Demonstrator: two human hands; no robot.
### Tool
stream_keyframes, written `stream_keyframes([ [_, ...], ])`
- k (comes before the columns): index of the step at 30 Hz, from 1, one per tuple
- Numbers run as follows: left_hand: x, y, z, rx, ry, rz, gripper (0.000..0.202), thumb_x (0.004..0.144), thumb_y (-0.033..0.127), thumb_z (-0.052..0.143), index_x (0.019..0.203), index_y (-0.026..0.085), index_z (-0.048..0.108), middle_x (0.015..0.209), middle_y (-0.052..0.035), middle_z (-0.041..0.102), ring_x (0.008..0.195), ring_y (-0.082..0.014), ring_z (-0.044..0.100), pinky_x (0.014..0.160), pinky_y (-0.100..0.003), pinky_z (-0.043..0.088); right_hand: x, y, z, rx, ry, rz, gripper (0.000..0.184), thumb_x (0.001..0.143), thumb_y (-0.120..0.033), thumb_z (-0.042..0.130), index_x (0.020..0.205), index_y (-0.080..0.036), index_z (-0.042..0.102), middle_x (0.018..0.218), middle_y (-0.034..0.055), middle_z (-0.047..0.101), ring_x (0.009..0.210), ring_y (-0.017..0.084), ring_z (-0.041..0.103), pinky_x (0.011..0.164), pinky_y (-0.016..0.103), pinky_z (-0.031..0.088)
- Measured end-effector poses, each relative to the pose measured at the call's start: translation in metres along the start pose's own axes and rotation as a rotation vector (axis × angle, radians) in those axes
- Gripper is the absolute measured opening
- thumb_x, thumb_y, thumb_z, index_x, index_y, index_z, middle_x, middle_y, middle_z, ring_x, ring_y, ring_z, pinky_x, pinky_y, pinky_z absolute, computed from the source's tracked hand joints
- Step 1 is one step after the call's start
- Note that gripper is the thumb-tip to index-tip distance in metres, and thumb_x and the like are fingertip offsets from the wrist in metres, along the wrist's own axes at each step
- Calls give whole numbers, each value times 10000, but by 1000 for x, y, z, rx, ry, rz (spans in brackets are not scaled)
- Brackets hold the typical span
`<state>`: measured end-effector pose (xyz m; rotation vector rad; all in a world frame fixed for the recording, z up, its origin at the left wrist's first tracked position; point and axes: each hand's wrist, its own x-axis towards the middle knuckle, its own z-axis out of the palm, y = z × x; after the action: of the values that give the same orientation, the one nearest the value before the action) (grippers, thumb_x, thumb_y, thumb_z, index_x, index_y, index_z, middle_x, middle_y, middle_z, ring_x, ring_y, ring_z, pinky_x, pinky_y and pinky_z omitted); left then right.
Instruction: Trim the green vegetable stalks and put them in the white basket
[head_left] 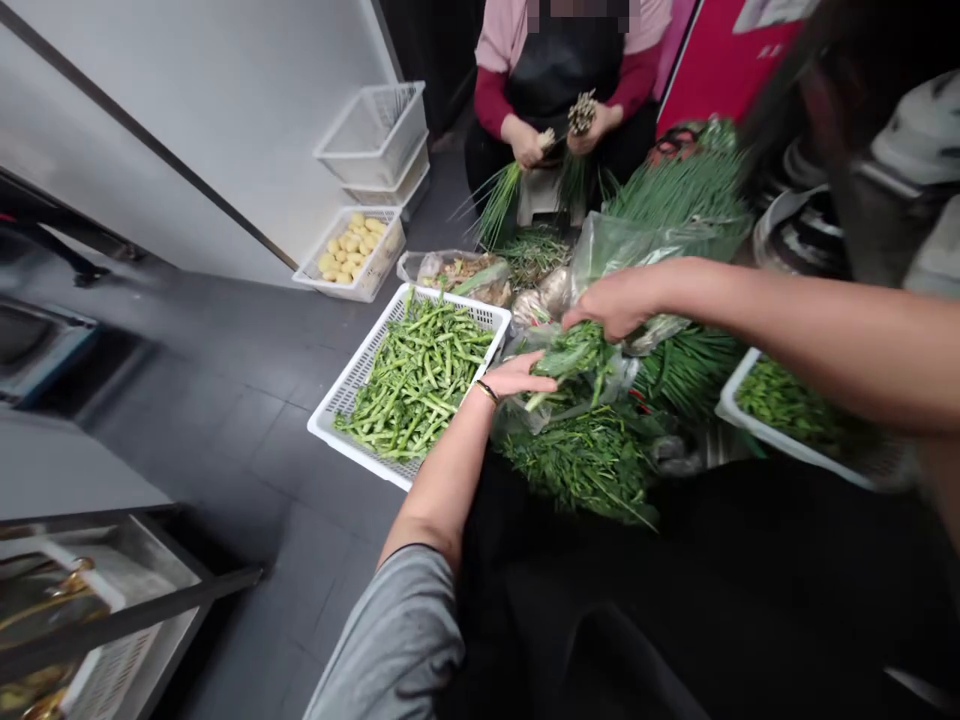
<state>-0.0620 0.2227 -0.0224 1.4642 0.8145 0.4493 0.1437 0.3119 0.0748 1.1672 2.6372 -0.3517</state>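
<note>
White basket (358, 460) of cut stems is sitting leftmost, within easy reach. Next, the left hand (514, 378) is pressing flat, fingers extended, against a leafy bunch (576, 358), seemingly steadying it while the right hand (615, 300) is gripping its top.

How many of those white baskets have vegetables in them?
3. The basket of cut green stems lies beside the left hand; the basket of yellow pieces stands beyond it; the basket of greens sits at the right. More may be hidden.

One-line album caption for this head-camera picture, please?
Left hand and right hand handle leafy greens beside a white basket of cut stems; a co-worker opposite bundles green stalks.
</note>
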Motion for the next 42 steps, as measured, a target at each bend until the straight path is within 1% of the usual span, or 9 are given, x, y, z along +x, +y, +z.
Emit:
stream_keyframes([
  [3,-6,7,21,-352,-115,-35,735,534,568,753,1072,96,588,952,-161,682,786,-271,677,675,-369,530,-3,-20,-34,64,-77,-108,397,696,-202,663,1092,-219,661,820,7,687,659,145,573,639,284,388],
  [9,-35,29,52,-624,114,58,646,570,394,747,1114,100,556,639,-19,628,407,-110,539,490,-277,498,-27,-57,-79,3,-6,-251,754,605,-236,731,1316,-255,483,1006,8,668,801,187,606,671,270,391],
  [13,-52,50,69,-645,73,38,651,552,325,758,1127,99,552,931,-157,677,738,-231,671,580,-287,524,-53,-65,-86,40,65,-306,788,634,-331,721,1361,-249,429,1043,28,660,833,200,610,690,276,390],
  [17,-62,57,95,-747,12,66,864,500,506,757,1236,165,460,1141,-216,610,975,-325,629,647,-336,526,-77,-69,-81,77,89,-331,732,656,-397,709,1333,-251,472,1084,38,653,882,207,609,717,285,395],
  [23,-81,46,125,-758,94,-86,699,494,452,743,1081,122,556,916,-136,653,658,-165,617,535,-249,462,-105,-76,-49,98,85,-382,780,671,-361,705,1384,-253,408,1165,63,626,927,223,603,733,297,419],
  [28,-85,45,132,-669,272,-15,411,547,302,745,870,101,590,790,-68,624,572,-101,557,483,-210,414,-124,-77,-12,94,346,-227,773,754,-384,620,1443,-264,290,1280,96,542,984,257,581,754,335,432],
  [35,-88,33,137,-296,494,-36,390,595,327,740,883,138,557,814,-60,635,636,-148,590,570,-272,447,-163,-77,56,-94,615,-74,502,882,-332,438,1362,-184,428,1072,127,609,969,251,548,771,338,427],
  [39,-97,20,128,252,604,-118,265,597,204,689,824,167,557,836,-46,625,819,-202,586,768,-341,459,-199,-55,101,-38,533,-13,440,871,-327,452,1296,-237,520,932,89,626,905,224,570,711,302,426],
  [42,-99,13,123,281,714,-177,247,545,140,695,737,178,545,732,-17,597,806,-205,580,779,-339,449,-214,-36,138,109,442,47,368,825,-343,506,1177,-318,610,904,45,639,837,195,601,637,265,420],
])
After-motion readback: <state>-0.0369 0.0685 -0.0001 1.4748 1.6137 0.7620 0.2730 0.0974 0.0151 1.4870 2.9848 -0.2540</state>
